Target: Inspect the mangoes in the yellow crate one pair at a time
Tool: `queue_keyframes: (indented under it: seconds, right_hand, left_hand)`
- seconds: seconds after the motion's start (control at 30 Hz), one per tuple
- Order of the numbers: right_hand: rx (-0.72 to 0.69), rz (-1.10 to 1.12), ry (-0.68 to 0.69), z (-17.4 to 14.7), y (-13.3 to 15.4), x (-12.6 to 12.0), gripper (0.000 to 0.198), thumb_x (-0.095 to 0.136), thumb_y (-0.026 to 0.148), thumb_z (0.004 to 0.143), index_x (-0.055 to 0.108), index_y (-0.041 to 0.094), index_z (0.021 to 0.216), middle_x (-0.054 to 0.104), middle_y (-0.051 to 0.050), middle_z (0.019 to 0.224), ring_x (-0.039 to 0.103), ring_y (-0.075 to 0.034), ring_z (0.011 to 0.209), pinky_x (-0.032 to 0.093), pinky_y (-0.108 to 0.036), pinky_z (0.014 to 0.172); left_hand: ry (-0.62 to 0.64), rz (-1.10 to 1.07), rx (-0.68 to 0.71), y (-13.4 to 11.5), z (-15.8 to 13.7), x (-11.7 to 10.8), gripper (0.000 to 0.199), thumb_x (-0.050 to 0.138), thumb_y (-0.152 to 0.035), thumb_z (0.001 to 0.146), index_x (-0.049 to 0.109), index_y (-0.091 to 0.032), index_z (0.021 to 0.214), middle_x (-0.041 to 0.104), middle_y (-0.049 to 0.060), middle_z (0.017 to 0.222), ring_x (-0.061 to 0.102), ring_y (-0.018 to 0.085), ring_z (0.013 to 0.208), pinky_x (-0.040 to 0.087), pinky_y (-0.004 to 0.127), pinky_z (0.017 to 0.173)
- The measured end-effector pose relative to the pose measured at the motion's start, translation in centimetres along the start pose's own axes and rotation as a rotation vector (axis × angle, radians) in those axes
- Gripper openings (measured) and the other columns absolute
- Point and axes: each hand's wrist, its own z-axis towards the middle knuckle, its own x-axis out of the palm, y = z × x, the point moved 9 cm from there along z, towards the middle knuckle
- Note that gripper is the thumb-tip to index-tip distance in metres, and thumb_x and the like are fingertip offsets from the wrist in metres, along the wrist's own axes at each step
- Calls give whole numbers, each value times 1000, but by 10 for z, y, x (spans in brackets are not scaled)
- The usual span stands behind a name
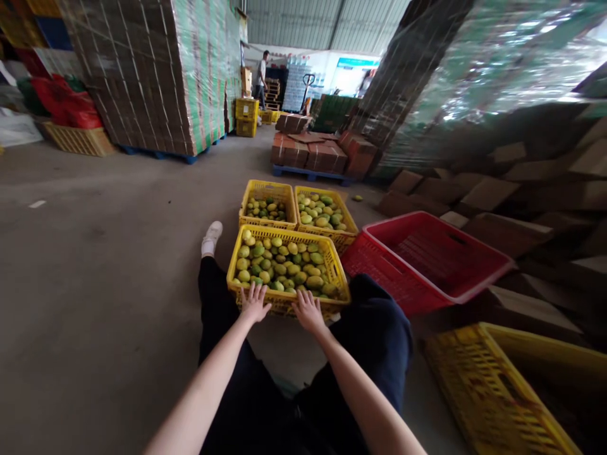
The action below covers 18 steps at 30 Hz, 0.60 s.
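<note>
A yellow plastic crate (288, 235) full of yellow and green oval fruit (284, 262) stands on the floor between my legs. The fruit's exact kind is hard to tell. My left hand (255, 306) lies on the crate's near rim, left of its middle, fingers stretched out and spread. On the same rim, farther right, my right hand (309, 311) rests with its fingers apart too. Neither hand has any fruit in it. Just beyond stand two more yellow crates, the left one (268, 185) partly filled with darker fruit and the right one (351, 221) holding lighter fruit.
At right are a tilted red crate (403, 278), another yellow crate (474, 379) and a heap of cardboard boxes (493, 189). Wrapped pallet stacks (137, 76) rise on both sides. Ahead, brown cartons (327, 157) sit on a blue pallet. A person (262, 79) stands far back.
</note>
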Motion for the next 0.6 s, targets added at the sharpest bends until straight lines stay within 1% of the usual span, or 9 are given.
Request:
queue_keyframes:
  seconds: [0.1, 0.17, 0.23, 0.3, 0.4, 0.5, 0.6]
  right_hand:
    - [0, -15, 40, -1, 1, 1, 67, 38, 35, 103, 26, 8, 163, 23, -19, 171, 19, -33, 160, 21, -53, 126]
    - [-1, -27, 64, -3, 2, 1, 69, 39, 35, 103, 23, 8, 164, 18, -19, 172, 17, -33, 160, 20, -53, 126]
    - [-1, -31, 79, -5, 2, 2, 70, 39, 36, 102, 22, 9, 164, 16, -19, 173, 15, -33, 161, 19, -53, 126]
    - [2, -23, 88, -7, 3, 1, 72, 41, 36, 101, 21, 9, 165, 14, -19, 173, 13, -32, 161, 17, -52, 127]
    - [18, 11, 98, -5, 3, -1, 76, 46, 37, 99, 20, 7, 165, 12, -19, 173, 11, -32, 162, 15, -52, 127]
    - [35, 52, 111, -2, 3, -2, 79, 46, 39, 99, 17, 5, 165, 9, -20, 173, 8, -31, 162, 16, -54, 127]
    - [43, 76, 125, -1, 5, -3, 83, 45, 42, 98, 13, 4, 165, 5, -21, 173, 4, -31, 162, 15, -55, 127]
  left_hand:
    - [121, -3, -36, 2, 6, 7, 81, 36, -52, 100, 5, -20, 167, -2, 8, 174, -9, 35, 160, 0, 71, 122]
    - [165, -13, -41, 3, 8, 11, 84, 37, -55, 99, 0, -21, 167, -7, 8, 173, -12, 36, 160, 0, 73, 121]
    - [162, -11, -31, 3, 11, 14, 85, 39, -54, 99, -2, -23, 166, -9, 8, 173, -12, 36, 160, 0, 72, 121]
    - [132, 5, -27, 5, 13, 17, 85, 40, -53, 99, -3, -24, 166, -8, 9, 173, -12, 36, 160, 1, 72, 121]
    - [114, 34, -24, 8, 18, 22, 84, 42, -53, 99, 0, -25, 166, -6, 10, 173, -10, 37, 160, 3, 73, 121]
    - [114, 50, -23, 10, 22, 26, 82, 42, -52, 99, 3, -26, 166, -7, 9, 174, -12, 38, 159, 5, 73, 120]
    - [111, 46, -19, 11, 23, 27, 82, 41, -50, 99, 1, -24, 166, -9, 10, 173, -13, 38, 159, 4, 73, 120]
